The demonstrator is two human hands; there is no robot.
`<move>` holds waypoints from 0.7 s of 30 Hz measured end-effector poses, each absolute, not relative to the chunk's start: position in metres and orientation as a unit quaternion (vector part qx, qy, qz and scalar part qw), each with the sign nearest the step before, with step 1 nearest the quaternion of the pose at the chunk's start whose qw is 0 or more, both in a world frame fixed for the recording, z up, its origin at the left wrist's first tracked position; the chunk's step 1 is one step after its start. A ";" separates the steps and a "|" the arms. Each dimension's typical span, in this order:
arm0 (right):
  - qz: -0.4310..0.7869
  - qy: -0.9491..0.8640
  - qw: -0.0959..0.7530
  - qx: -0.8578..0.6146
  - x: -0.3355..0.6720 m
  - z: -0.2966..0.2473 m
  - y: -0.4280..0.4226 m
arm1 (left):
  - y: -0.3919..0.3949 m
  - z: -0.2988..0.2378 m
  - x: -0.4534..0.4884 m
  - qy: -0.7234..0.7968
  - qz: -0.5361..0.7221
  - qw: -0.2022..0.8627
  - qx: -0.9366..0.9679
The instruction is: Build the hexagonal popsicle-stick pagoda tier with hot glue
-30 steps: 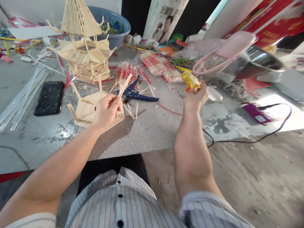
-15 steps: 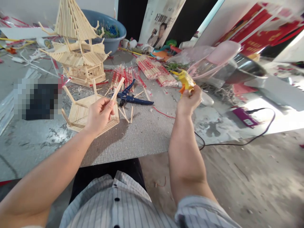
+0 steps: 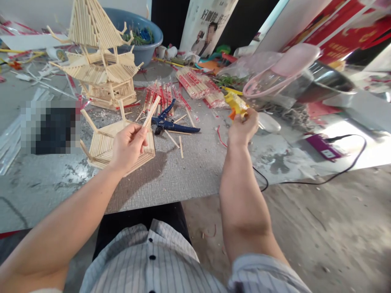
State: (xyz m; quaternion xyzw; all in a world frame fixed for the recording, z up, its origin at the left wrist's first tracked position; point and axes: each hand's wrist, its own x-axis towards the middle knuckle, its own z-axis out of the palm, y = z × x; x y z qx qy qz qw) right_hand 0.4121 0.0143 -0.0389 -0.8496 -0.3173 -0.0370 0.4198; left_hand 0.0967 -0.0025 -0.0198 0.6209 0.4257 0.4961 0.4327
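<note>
- L hand [image 3: 128,146]: thumb + fingers pinch a wooden stick [image 3: 152,110] by its lower end; the rest of the fingers are curled in. Stick tilts up & to the right, held in the air above the table [image 3: 189,175].
- Could be 2 sticks pressed together, can't tell.
- Right under the L hand: a small roof frame [image 3: 100,142] made of sticks, flat on the table, w/ 3 corner posts sticking up.
- R hand [image 3: 242,128]: fingers closed around a yellow glue gun [image 3: 236,103], raised off the table, well apart from the stick. Nozzle end is blurred.
- Btwn the 2 hands: blue pliers [image 3: 172,124] lying on the table, w/ a few loose sticks [image 3: 181,145] just beside them.
- Behind the frame: tall stick pagoda [image 3: 97,61], upright, 2 roof tiers.
- Near the pagoda: packs of chopsticks [image 3: 197,83] in red-printed wrap, a blue basin [image 3: 146,42] further back.
- Far right: purple power strip [image 3: 324,148] w/ a black cable [image 3: 345,171] running along the table edge.
</note>
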 end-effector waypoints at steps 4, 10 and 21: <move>-0.028 -0.323 0.394 -0.860 0.413 -0.045 0.017 | -0.001 -0.023 0.096 0.425 0.497 0.426 0.625; 0.006 -0.326 0.339 -0.883 0.418 -0.057 0.020 | 0.001 -0.026 0.096 0.429 0.499 0.421 0.624; 0.063 -0.425 0.193 -0.882 0.394 -0.029 0.005 | -0.002 -0.018 0.099 0.438 0.489 0.435 0.616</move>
